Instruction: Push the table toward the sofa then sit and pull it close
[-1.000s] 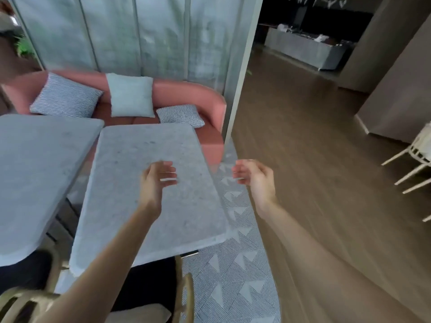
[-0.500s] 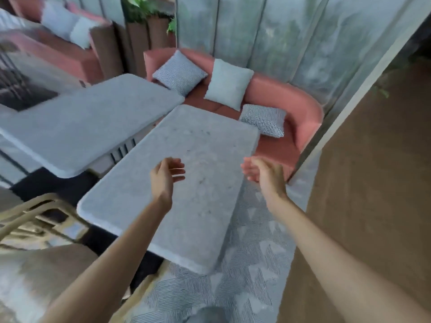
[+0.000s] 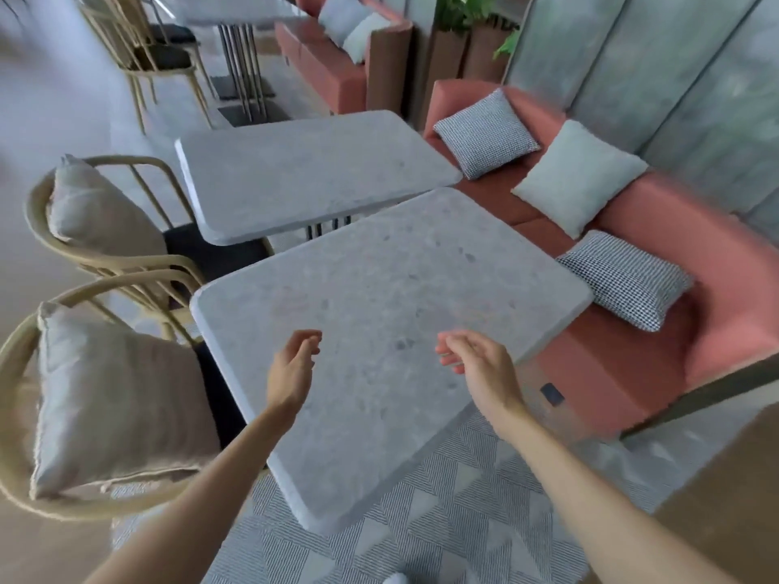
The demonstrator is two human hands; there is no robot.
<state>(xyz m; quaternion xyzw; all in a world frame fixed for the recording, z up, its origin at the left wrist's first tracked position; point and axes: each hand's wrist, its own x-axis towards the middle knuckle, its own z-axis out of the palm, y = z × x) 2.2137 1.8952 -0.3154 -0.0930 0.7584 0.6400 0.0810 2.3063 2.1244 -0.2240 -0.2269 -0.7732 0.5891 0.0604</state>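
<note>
A grey stone-topped table (image 3: 379, 297) stands in front of me, its far right edge close against a coral sofa (image 3: 657, 356). On the sofa lie two checked cushions (image 3: 624, 280) and a pale plain cushion (image 3: 577, 179). My left hand (image 3: 293, 366) hovers above the table's near part, fingers loosely curled and apart, holding nothing. My right hand (image 3: 478, 362) hovers over the top near its right edge, also empty with fingers apart. Whether either hand touches the top is unclear.
A second grey table (image 3: 303, 174) stands just beyond, almost touching the first. Two cane chairs with beige cushions (image 3: 114, 398) stand at the left. A patterned grey rug (image 3: 442, 524) lies under the table, with wood floor at the right. Another sofa and table stand further back.
My view has swung to the left and nearer the table; the chairs and second table now show fully. Both hands stay held out, empty, and the right one now hangs over the tabletop.
</note>
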